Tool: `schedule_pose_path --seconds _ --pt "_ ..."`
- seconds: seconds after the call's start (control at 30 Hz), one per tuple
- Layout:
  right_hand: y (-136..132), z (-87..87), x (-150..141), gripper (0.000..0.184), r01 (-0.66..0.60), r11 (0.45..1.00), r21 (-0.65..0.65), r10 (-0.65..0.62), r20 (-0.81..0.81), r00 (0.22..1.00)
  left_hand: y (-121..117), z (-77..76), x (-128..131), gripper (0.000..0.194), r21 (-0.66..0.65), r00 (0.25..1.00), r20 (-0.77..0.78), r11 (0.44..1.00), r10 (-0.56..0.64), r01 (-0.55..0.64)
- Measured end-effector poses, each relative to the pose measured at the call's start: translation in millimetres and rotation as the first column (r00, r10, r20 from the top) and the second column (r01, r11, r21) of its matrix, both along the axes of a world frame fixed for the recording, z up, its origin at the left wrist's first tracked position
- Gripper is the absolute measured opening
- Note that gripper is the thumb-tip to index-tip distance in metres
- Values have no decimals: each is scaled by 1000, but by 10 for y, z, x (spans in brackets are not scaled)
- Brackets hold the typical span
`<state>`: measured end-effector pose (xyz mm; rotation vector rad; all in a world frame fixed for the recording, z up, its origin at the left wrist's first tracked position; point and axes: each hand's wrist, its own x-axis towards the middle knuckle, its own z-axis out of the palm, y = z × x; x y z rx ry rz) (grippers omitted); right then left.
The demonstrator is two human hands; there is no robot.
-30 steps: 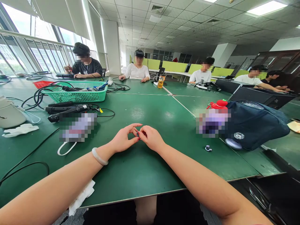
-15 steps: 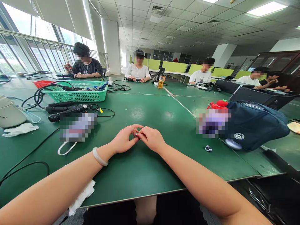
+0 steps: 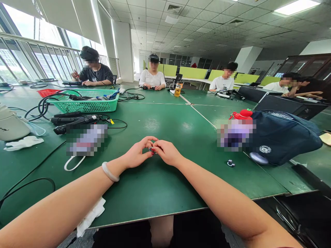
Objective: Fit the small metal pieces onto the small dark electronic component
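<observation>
Small speckled piece (image 3: 150,149): dark with pale flecks, pinched just above the green table (image 3: 178,186); fingers hide its full shape.
Crumpled tissue (image 3: 91,216): soft, white, at the near table edge, nearer and left of the grip.
Bracelet (image 3: 110,172): smooth, pale, rounded ring on the left wrist.
Left hand (image 3: 137,153): fingers arched, an open hollow behind them; thumb and fingertips nearly closed, on the piece.
Right hand (image 3: 167,151): thumb and forefinger shut to a tight pinch on the same piece, fingertips against the left hand's.
Curled piece (image 3: 230,163): small, glossy, dark and white, lying right of the grip.
Blurred item (image 3: 87,140): pale violet, with a white loop, left of the grip.
Backpack (image 3: 284,137): dark blue fabric, slumped, well to the right; a glossy red item (image 3: 243,114) stands beside it.
Black devices (image 3: 74,122): long, hard-cased, beyond the grip to the left.
Basket (image 3: 88,108): green perforated plastic, cables and dark items inside, farther left.
Bottle (image 3: 177,90): clear, amber contents, far beyond the grip.
People: at least 4 seated beyond, 1 in black at far left.
</observation>
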<state>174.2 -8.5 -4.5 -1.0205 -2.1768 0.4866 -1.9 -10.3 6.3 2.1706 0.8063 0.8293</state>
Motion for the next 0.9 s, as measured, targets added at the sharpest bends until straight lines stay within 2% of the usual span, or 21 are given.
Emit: schedule_pose_path --seconds 0.13,0.2,0.3,0.37,0.73,0.9 --pt "90 -12 108 24 89 994 -64 -85 61 994 58 -29 -17 35 -50 993 -33 993 109 -111" --pt "125 -28 178 15 121 990 -69 -110 149 983 91 -46 -31 27 -38 978 -89 981 189 -193" --pt "146 -61 240 2 92 993 -68 -74 238 969 120 -64 -40 23 9 942 -168 956 289 -292" --pt "146 -82 237 4 75 996 -51 -58 270 961 122 -66 -36 24 40 921 -205 943 330 -329" --pt "156 -163 134 11 65 992 104 -104 437 894 144 -72 -45 28 110 883 -294 931 365 -348" --pt "103 -119 112 12 69 987 142 -114 340 934 163 -86 -67 25 119 885 -277 927 375 -356"
